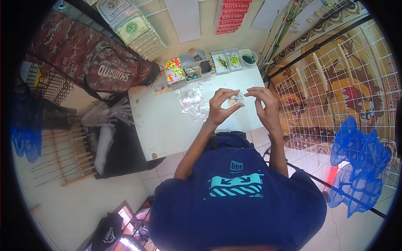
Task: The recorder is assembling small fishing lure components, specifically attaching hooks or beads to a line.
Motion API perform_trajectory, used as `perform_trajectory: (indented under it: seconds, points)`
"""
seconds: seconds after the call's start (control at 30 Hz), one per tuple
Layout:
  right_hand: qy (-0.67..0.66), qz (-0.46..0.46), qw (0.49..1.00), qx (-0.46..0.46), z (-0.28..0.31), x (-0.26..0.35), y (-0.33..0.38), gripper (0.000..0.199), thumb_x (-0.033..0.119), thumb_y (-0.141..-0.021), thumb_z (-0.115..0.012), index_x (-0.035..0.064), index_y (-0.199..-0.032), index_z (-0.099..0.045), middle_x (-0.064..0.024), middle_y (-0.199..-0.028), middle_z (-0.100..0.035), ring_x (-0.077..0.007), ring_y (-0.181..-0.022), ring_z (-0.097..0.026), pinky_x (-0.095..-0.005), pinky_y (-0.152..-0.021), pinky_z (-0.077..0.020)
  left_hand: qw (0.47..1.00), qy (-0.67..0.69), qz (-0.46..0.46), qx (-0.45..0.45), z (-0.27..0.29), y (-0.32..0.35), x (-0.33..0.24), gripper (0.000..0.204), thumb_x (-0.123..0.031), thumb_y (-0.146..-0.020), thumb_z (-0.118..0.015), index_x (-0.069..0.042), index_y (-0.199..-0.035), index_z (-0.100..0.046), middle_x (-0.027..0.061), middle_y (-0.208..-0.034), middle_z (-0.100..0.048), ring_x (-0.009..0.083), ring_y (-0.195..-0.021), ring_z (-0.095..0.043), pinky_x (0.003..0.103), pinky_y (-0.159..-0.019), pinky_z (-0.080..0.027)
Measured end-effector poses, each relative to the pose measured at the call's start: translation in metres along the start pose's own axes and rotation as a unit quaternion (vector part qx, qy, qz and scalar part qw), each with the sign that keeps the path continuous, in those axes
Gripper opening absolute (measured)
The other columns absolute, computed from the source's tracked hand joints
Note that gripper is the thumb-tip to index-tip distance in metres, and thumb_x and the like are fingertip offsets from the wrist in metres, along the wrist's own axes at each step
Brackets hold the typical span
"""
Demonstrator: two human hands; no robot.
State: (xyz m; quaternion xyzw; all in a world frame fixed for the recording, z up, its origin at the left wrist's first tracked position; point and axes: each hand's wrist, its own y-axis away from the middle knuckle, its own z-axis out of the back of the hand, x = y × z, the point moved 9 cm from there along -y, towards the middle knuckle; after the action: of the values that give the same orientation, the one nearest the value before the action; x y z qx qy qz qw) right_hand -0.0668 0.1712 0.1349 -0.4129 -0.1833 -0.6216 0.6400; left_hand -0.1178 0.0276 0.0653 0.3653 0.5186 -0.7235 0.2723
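Poised near the right edge of the white desk (167,129), the left hand (220,104) and the right hand (269,108) flanked a small clear packet of orange and green bits (235,100), thumbs parted from curled fingers, no grip visible! A light pinch at its edges seemed tidiest; the tiny contents blurred together, and whether any fingertip touched it was impossible to tell.

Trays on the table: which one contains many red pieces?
The leftmost tray; it alone shows a mix of red and yellow pieces.
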Motion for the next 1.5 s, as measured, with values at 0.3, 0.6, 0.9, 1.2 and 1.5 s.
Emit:
perform_trajectory:
  seconds: [0.3, 0.6, 0.9, 1.2, 1.5]
  points:
    - [0.129, 0.095, 0.987, 0.034, 0.001, 0.018, 0.002, 0.030, -0.009, -0.075, -0.055, 0.0096, -0.095, -0.068, -0.0048, -0.109, -0.064, -0.0241, -0.098, -0.059, -0.0380, -0.085, -0.0441, 0.997, 0.056, 0.035, 0.038, -0.004, -0.003, -0.002, 0.047, -0.014, -0.068, -0.085, -0.009, -0.111, -0.070, 0.0067, -0.094, -0.067, 0.0188, -0.087, -0.063, 0.031, -0.076, -0.050]
    - [0.149, 0.125, 0.979, 0.061, -0.005, 0.025, 0.002, 0.026, -0.009, -0.073, -0.058, 0.0087, -0.091, -0.065, -0.0030, -0.105, -0.064, -0.0234, -0.093, -0.059, -0.0371, -0.082, -0.0441, 0.979, 0.174, 0.084, 0.062, -0.008, -0.002, 0.004, 0.041, -0.008, -0.069, -0.083, -0.004, -0.108, -0.071, 0.0084, -0.097, -0.068, 0.0169, -0.088, -0.064, 0.029, -0.078, -0.050]
    - [0.143, 0.143, 0.978, 0.057, -0.006, 0.029, 0.005, 0.025, -0.008, -0.073, -0.060, 0.0083, -0.091, -0.065, -0.0043, -0.103, -0.064, -0.0233, -0.090, -0.058, -0.0364, -0.079, -0.0444, 0.944, 0.288, 0.140, 0.084, -0.015, 0.000, 0.006, 0.041, 0.000, -0.072, -0.079, -0.002, -0.111, -0.069, 0.0095, -0.101, -0.067, 0.0160, -0.095, -0.063, 0.029, -0.085, -0.049]
    - [0.124, 0.151, 0.980, 0.028, -0.010, 0.025, 0.007, 0.030, -0.009, -0.072, -0.060, 0.0090, -0.095, -0.068, -0.0060, -0.103, -0.065, -0.0243, -0.089, -0.060, -0.0368, -0.078, -0.0455, 0.936, 0.310, 0.149, 0.080, -0.013, -0.001, 0.008, 0.042, 0.003, -0.072, -0.078, 0.000, -0.113, -0.067, 0.0097, -0.103, -0.066, 0.0163, -0.097, -0.062, 0.029, -0.087, -0.048]
    - [0.052, 0.108, 0.992, 0.034, -0.014, 0.020, 0.007, 0.042, -0.013, -0.073, -0.054, 0.0107, -0.104, -0.071, -0.0083, -0.105, -0.065, -0.0242, -0.090, -0.060, -0.0340, -0.078, -0.0465, 0.939, 0.307, 0.137, 0.070, -0.015, 0.002, 0.010, 0.045, 0.001, -0.071, -0.080, 0.000, -0.115, -0.066, 0.0087, -0.103, -0.065, 0.0154, -0.097, -0.061, 0.029, -0.087, -0.048]
